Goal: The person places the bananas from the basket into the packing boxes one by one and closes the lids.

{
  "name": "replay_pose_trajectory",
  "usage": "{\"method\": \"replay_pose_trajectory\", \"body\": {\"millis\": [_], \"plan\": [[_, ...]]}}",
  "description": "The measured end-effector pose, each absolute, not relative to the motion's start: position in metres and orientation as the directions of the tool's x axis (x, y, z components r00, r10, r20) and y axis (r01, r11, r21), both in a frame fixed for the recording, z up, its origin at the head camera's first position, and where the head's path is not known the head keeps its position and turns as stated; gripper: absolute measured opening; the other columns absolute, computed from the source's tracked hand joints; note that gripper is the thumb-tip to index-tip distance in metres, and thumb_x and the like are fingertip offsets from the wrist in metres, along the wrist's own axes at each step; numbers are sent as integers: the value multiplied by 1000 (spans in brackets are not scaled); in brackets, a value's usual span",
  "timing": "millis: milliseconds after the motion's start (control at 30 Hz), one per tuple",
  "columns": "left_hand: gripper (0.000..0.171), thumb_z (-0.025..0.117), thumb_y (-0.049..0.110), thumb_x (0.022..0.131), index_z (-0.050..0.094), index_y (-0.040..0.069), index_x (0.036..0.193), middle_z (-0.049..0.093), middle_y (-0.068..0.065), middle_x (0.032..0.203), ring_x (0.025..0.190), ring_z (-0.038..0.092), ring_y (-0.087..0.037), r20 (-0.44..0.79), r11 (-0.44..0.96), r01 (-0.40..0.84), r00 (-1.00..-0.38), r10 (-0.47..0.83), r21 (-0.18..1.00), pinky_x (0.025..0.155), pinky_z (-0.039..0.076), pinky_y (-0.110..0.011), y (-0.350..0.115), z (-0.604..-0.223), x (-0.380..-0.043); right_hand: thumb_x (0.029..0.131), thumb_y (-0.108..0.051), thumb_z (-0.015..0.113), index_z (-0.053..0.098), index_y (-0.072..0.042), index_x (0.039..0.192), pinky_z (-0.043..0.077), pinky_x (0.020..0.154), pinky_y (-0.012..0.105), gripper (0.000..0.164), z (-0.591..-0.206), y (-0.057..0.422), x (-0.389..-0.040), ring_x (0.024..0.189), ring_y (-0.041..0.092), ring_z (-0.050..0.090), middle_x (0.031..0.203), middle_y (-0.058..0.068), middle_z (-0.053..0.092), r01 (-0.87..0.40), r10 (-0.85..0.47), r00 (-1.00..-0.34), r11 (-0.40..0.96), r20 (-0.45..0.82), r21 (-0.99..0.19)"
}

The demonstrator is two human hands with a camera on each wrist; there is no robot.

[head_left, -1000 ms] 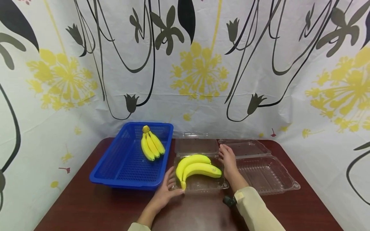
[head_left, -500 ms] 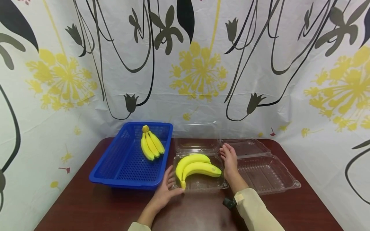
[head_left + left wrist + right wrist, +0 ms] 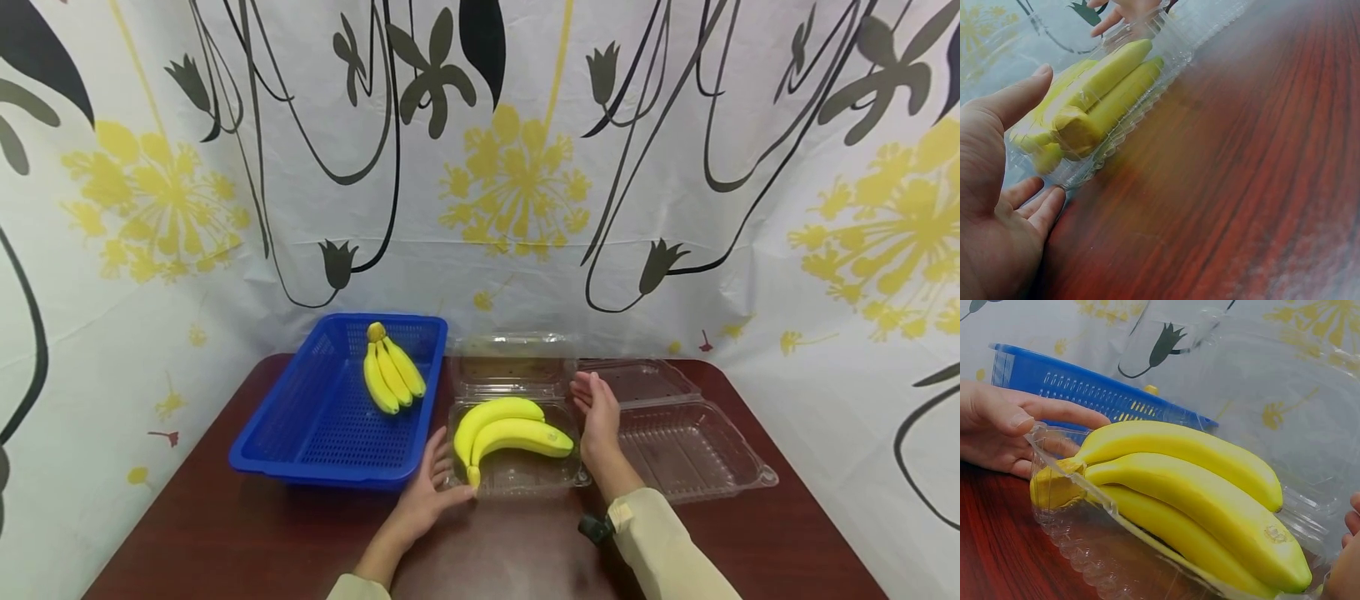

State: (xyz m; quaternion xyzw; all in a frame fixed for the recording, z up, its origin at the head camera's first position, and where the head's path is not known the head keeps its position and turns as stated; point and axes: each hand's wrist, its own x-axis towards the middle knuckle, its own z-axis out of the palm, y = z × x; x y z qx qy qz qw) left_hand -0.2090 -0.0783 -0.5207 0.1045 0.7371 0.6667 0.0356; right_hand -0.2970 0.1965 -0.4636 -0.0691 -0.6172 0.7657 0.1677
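A clear plastic clamshell box [image 3: 517, 482] sits on the table with its lid [image 3: 517, 367] raised and leaning back. Inside lies a bunch of yellow bananas [image 3: 517, 433], its stem end toward the front left corner. My left hand [image 3: 426, 493] is at the box's left wall, thumb near the front corner and fingers extended along the side; in the left wrist view the fingertips meet the plastic. Along the right wall stands my right hand [image 3: 600, 421], its fingers loosely extended upward near the hinge. Neither hand grips the bananas.
On the left, a blue basket [image 3: 258, 442] contains another banana bunch [image 3: 392, 371]. A second clear box [image 3: 686, 450] lies open at the right, its lid folded back. A patterned cloth [image 3: 517, 275] hangs behind the dark red table [image 3: 300, 550].
The box's lid swung up from lying back, stood higher half a second ago, and now leans back somewhat lower. Both hands and the bananas have stayed nearly in place.
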Motion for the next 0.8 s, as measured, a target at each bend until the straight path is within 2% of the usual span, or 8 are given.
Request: {"method": "replay_pose_trajectory", "body": {"millis": [233, 367, 467, 600, 800], "plan": [[102, 80, 22, 80, 13, 16, 156, 32, -22, 150, 132, 38, -41, 97, 79, 116, -973, 211, 990, 106, 32, -55, -79, -522, -210, 105, -35, 41, 56, 8, 123, 38, 104, 44, 48, -455, 200, -289, 111, 29, 55, 109, 11, 63, -182, 319, -944, -275, 89, -944], [101, 80, 21, 81, 13, 16, 156, 32, -22, 150, 132, 38, -41, 98, 75, 117, -972, 214, 990, 106, 32, -55, -80, -522, -209, 105, -34, 42, 67, -7, 103, 39, 101, 42, 36, -449, 203, -279, 104, 24, 59, 96, 2, 68, -154, 288, -956, -356, 49, -922], [101, 81, 20, 80, 14, 18, 156, 32, -22, 150, 132, 38, -41, 99, 70, 115, -973, 206, 991, 106, 32, -55, -80, -522, -208, 105, -36, 41, 70, -15, 94, 38, 98, 36, 37, -447, 206, -272, 98, 16, 59, 94, -4, 68, -121, 246, -969, -372, 28, -920], [102, 81, 18, 80, 13, 18, 156, 31, -24, 149, 131, 38, -42, 99, 65, 114, -974, 203, 991, 104, 33, -56, -79, -522, -208, 106, -34, 39, 71, -15, 97, 32, 97, 32, 38, -449, 209, -260, 102, 15, 57, 97, -5, 68, -89, 180, -983, -394, 18, -915], [102, 81, 18, 80, 14, 21, 156, 30, -24, 150, 131, 37, -42, 96, 73, 110, -979, 182, 991, 104, 34, -56, -76, -521, -207, 105, -21, 43, 66, -11, 103, 35, 105, 34, 25, -453, 212, -247, 112, 20, 58, 102, -1, 69, -63, 130, -991, -393, 12, -917]]}}
